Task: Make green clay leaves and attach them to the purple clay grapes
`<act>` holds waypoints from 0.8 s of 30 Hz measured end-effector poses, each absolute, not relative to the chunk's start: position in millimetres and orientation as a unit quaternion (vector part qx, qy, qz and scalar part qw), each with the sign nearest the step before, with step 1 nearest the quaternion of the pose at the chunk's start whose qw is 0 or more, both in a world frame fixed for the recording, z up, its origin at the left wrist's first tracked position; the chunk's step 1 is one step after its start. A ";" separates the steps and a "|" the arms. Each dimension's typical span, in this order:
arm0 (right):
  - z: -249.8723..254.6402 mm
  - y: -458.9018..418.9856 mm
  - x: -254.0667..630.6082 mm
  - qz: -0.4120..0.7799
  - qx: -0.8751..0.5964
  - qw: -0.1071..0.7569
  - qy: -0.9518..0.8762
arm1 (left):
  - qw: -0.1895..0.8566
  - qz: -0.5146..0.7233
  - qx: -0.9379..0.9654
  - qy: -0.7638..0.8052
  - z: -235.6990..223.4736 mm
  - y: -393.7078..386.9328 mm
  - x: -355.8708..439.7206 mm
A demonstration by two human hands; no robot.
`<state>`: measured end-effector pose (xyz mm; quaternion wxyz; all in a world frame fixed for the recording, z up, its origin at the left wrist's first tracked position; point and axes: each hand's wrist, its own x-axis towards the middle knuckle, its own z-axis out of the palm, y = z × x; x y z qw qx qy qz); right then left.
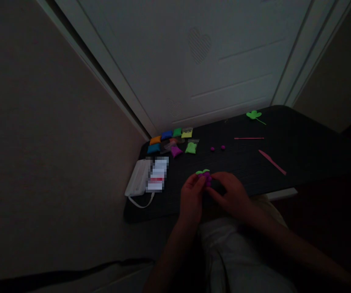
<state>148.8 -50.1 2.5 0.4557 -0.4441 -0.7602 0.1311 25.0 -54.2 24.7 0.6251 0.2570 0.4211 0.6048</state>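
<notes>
Between my hands, just above the near part of the dark table [190, 201], is a small purple clay bunch of grapes [207, 179] with two light green leaves on top. My left hand [191, 195] pinches it from the left, thumb across its front. From the right, my right hand [233, 193] has its index finger and thumb closed against the bunch's edge. Fingers cover part of the purple clay. Two small purple clay balls [212, 149] [223, 147] lie on the table beyond my hands.
Bags of coloured clay [176, 151] are grouped at the back left. A phone [157, 175], a white case [139, 178] and a white cable [141, 206] lie at left. Toward the right are a pink stick [248, 138], a pink plastic knife [272, 162] and a green clover shape [254, 115].
</notes>
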 end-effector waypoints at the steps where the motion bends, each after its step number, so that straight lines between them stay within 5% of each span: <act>1: 3.0 -50.3 148.8 0.128 -0.444 0.452 -0.763 | 0.626 0.605 0.257 0.421 24.6 -54.3 24.8; 24: 2.3 -50.3 143.9 0.126 -0.499 0.457 -0.725 | 0.615 0.597 0.285 0.428 19.3 -59.5 36.1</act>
